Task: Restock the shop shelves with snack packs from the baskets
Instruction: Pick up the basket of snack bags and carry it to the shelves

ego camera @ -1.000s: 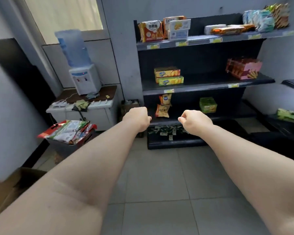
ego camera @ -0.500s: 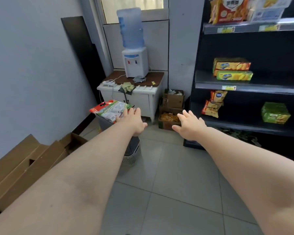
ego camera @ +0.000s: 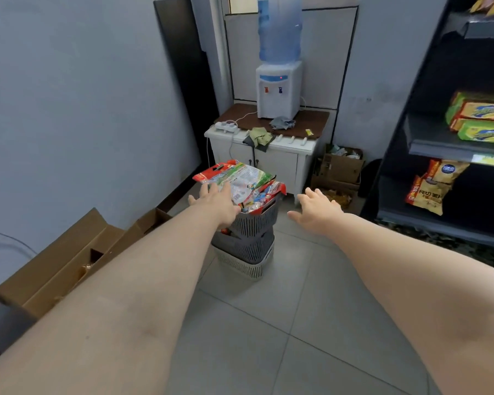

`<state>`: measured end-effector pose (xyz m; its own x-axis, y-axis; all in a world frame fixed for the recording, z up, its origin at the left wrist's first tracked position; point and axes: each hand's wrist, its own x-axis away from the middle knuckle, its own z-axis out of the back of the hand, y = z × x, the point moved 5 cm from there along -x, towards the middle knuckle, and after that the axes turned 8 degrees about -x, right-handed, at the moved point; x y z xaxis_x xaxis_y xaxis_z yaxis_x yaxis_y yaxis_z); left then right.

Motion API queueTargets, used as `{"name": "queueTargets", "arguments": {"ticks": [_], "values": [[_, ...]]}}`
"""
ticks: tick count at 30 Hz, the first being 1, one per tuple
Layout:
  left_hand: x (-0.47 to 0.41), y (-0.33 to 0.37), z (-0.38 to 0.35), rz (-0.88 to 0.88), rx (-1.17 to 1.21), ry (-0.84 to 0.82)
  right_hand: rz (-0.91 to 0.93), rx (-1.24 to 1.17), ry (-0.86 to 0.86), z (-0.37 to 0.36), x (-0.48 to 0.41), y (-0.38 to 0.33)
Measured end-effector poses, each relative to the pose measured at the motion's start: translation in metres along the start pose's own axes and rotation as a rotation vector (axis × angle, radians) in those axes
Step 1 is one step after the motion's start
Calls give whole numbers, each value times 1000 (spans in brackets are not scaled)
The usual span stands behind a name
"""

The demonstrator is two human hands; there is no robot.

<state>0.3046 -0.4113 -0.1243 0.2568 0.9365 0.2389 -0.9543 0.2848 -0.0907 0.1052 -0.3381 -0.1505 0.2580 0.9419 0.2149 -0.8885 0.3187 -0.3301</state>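
The left hand [ego camera: 215,203] reaches out flat, its fingers [ego camera: 203,191] straight and spread, holding nothing. Their tips lie over the near edge of the snack packs [ego camera: 247,181] heaped in the top one of three stacked baskets [ego camera: 253,223]; whether they touch the wrapping cannot be told. The packs overhang the basket rim just beyond and to the right of those fingers. The right hand [ego camera: 315,210] is likewise spread wide and empty, its fingers [ego camera: 311,193] apart from the baskets, with a strip of bare tiled floor [ego camera: 268,309] between them and the basket wall. Beyond the fingers of both hands stands a white counter [ego camera: 271,158] carrying a water dispenser [ego camera: 278,89], and an open cardboard box [ego camera: 338,169] sits just past the right fingers. To the right of the right fingers rise the dark shelves [ego camera: 439,146], with yellow and green packs [ego camera: 482,124] on one level and orange bags [ego camera: 431,186] below. Left of the left fingers, brown cartons [ego camera: 69,258] lie along the wall [ego camera: 83,109]. Open floor runs beneath both forearms.
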Motion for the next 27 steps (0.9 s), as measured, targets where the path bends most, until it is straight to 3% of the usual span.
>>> {"name": "queueTargets", "arguments": {"ticks": [18, 27], "values": [[-187, -57, -25, 114, 34, -170, 90, -25, -180, -41, -224, -32], [-270, -50, -31, 65, 76, -169, 112, 54, -200, -47, -303, -34]]}}
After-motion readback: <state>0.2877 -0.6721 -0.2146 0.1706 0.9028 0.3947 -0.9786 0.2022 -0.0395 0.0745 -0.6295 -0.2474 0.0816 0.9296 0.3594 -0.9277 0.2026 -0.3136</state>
